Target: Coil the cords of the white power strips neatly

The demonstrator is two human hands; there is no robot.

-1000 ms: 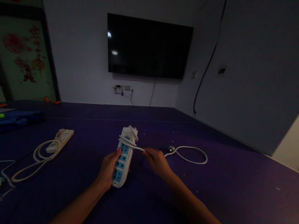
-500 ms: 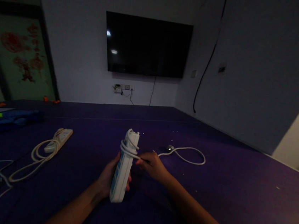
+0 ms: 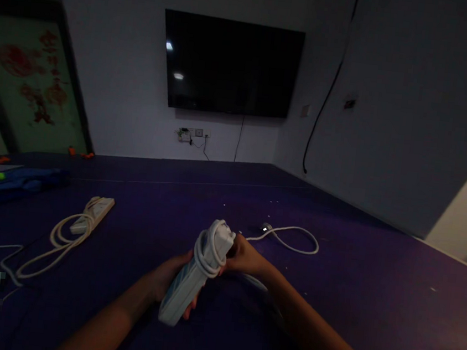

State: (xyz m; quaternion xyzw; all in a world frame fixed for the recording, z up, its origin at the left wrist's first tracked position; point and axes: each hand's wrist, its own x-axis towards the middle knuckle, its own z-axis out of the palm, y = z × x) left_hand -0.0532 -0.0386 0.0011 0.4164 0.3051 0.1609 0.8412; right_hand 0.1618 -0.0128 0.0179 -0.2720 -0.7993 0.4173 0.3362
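Observation:
A white power strip (image 3: 186, 287) with a blue-tinted socket face is tilted in front of me, its far end leaning right. My left hand (image 3: 169, 279) is wrapped around its lower body. Several turns of its white power cord (image 3: 207, 266) circle the far end. Closed beside that end, my right hand (image 3: 245, 256) grips the cord, with its fingertips partly hidden behind the strip. From there the cord runs over the purple floor in a loop to its plug (image 3: 266, 228).
Left on the purple floor (image 3: 164, 201) lies a second power strip (image 3: 102, 214) with a coiled cream cord (image 3: 59, 243). Blue cloth (image 3: 28, 182) lies farther left. A television (image 3: 232, 66) hangs on the far wall, and a black cable (image 3: 324, 104) hangs down the right wall.
The power strip has tilted further right and its far end has turned toward me. My right hand has brought the cord round to the strip's right side, close against it.

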